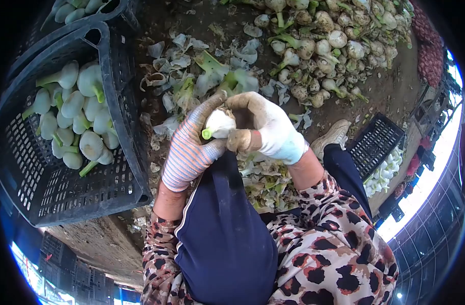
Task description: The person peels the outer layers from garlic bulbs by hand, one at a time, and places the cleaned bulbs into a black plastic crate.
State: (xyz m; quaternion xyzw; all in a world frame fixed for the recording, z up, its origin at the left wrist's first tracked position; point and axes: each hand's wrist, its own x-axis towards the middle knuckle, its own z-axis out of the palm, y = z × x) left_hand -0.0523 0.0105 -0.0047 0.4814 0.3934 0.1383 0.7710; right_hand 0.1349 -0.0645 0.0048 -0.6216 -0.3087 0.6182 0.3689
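A white garlic bulb (pixel 220 123) with a short cut green stem sits between my two gloved hands, above my knee. My left hand (pixel 194 145), in a striped glove, is closed round the bulb's left side. The white-gloved right hand (pixel 268 127) curls in from the other side, its thumb and fingertips at the bulb's right edge and top. A dark gap shows inside its curl. Peeled garlic skins (pixel 212 71) lie on the ground just beyond my hands.
At left a black plastic crate (pixel 108 178) holds several cleaned garlic bulbs (pixel 72 104); another crate (pixel 54 25) stands behind it. A heap of unpeeled garlic (pixel 329 51) lies at upper right. A small black crate (pixel 377 145) and white bulbs (pixel 385 175) are beyond my shoe (pixel 333 136).
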